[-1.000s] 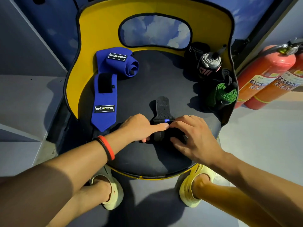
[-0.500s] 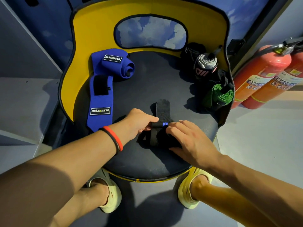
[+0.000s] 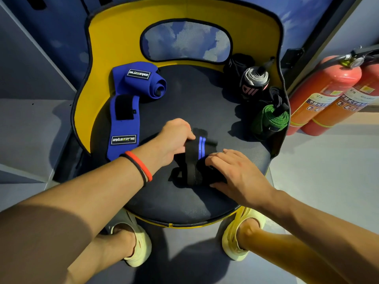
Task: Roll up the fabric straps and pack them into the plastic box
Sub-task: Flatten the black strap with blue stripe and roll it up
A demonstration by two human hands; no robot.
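on the round dark padded seat point(image 3: 184, 199) of a yellow-backed chair, a black woven fabric strap with two blue stripes point(image 3: 194, 154) lies partly bundled between a person's two hands. the left hand point(image 3: 176, 138), with red and black bands point(image 3: 141, 167) at its wrist, grips the strap's left edge with curled fingers. the right hand point(image 3: 235, 171) closes over the bundled end just beside it, fingers above and thumb below. well apart to the left, a flat blue padded wrap point(image 3: 125, 121) lies beside a rolled blue wrap point(image 3: 151, 85). at the seat's right edge stand a coiled green webbing strap point(image 3: 274, 117) and a rolled grey-and-black wrap point(image 3: 254, 83). two red fire extinguishers point(image 3: 320, 93) rest beyond the chair.
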